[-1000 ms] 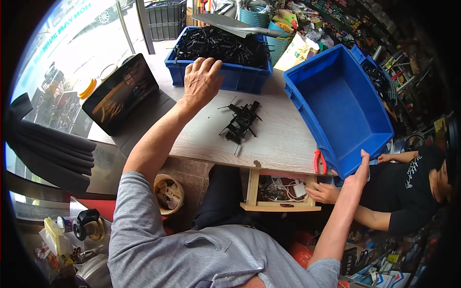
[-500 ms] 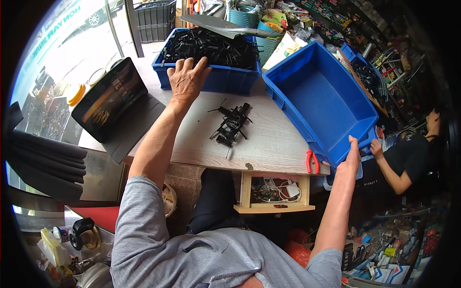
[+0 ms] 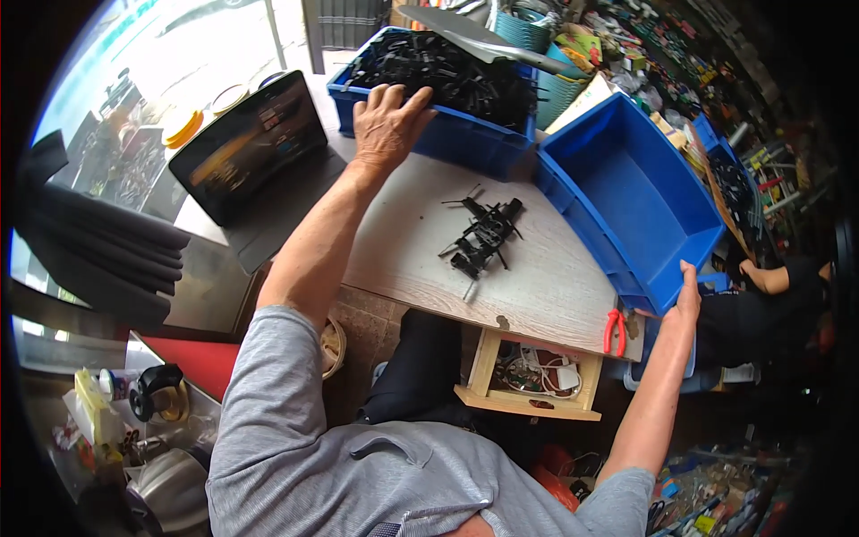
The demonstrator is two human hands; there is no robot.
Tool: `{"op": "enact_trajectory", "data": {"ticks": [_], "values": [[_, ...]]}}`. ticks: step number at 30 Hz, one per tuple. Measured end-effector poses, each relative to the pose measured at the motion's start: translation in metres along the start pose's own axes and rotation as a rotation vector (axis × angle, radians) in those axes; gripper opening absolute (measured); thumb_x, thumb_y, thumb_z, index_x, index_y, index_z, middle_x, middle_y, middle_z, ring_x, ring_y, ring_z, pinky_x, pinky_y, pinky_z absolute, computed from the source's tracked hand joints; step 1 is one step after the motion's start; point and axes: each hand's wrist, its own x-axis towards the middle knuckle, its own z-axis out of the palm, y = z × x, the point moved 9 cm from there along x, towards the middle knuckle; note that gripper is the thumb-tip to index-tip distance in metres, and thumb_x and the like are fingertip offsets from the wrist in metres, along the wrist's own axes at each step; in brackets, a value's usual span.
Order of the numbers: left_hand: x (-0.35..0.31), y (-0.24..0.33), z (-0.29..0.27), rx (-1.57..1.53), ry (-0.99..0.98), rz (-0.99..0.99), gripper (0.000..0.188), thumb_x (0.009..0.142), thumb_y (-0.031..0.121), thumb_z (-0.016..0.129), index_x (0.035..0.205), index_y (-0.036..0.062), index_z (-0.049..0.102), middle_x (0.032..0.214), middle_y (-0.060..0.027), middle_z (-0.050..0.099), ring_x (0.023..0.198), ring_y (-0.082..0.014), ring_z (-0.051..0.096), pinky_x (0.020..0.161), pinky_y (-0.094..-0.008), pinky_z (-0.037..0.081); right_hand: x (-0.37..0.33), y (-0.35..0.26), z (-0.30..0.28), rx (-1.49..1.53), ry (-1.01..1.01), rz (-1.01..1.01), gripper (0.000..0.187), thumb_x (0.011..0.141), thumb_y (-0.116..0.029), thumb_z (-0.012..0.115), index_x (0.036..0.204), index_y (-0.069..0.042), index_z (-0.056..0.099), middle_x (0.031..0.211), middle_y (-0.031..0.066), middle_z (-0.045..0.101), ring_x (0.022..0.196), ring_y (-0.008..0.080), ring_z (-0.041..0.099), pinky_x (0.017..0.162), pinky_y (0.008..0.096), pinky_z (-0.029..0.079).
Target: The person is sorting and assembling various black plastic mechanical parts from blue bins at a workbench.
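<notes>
My left hand lies over the near rim of a blue plastic bin heaped with thin black plastic parts. Its fingers hook across the edge, and their tips are partly hidden. At the right, my right hand grips the near corner of a second blue bin, thumb on top; no parts show inside it. That bin rests at a slant over the table's right side. Between the two bins and nearer me, a small cluster of black parts lies on the table, touched by neither hand.
Red-handled pliers lie at the pale table's front right edge, above an open drawer with cables. A tablet stands at the left. A grey pan-like tray lies across the full bin. Another person's arm shows at right.
The whole view has turned, so the table and bins sit farther right in the picture. Both hands keep their places on the bins. The other person has shifted at the right.
</notes>
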Motion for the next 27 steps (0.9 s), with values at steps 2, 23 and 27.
{"op": "enact_trajectory", "data": {"ticks": [2,23,27], "values": [[-0.001,-0.003,0.000,-0.001,0.023,0.001,0.039,0.087,0.040,0.069,0.123,0.0276,0.064,0.112,-0.0061,0.061,0.109,-0.0268,0.055,0.077,-0.0430,0.043,0.005,-0.003,0.014,-0.051,-0.045,0.000,0.075,0.074,-0.045,0.074,0.135,-0.005,0.054,0.132,0.0169,0.058,0.107,0.0434,0.062,0.069,0.0757,0.047],[-0.002,-0.004,0.007,-0.073,0.111,-0.010,0.043,0.082,0.038,0.073,0.123,0.0276,0.065,0.117,-0.0067,0.059,0.112,-0.0282,0.052,0.081,-0.0427,0.043,0.156,-0.013,0.019,-0.121,-0.186,-0.211,0.046,0.083,-0.026,0.072,0.116,0.005,0.063,0.110,0.0140,0.064,0.099,0.0259,0.063,0.089,0.0383,0.052],[-0.005,-0.007,0.011,-0.041,0.139,-0.006,0.042,0.081,0.041,0.073,0.121,0.0299,0.065,0.117,-0.0055,0.061,0.112,-0.0271,0.053,0.078,-0.0416,0.042,0.150,-0.016,0.040,-0.202,-0.257,-0.201,0.038,0.082,-0.024,0.073,0.107,0.004,0.066,0.102,0.0129,0.065,0.089,0.0242,0.065,0.082,0.0391,0.054]]}}
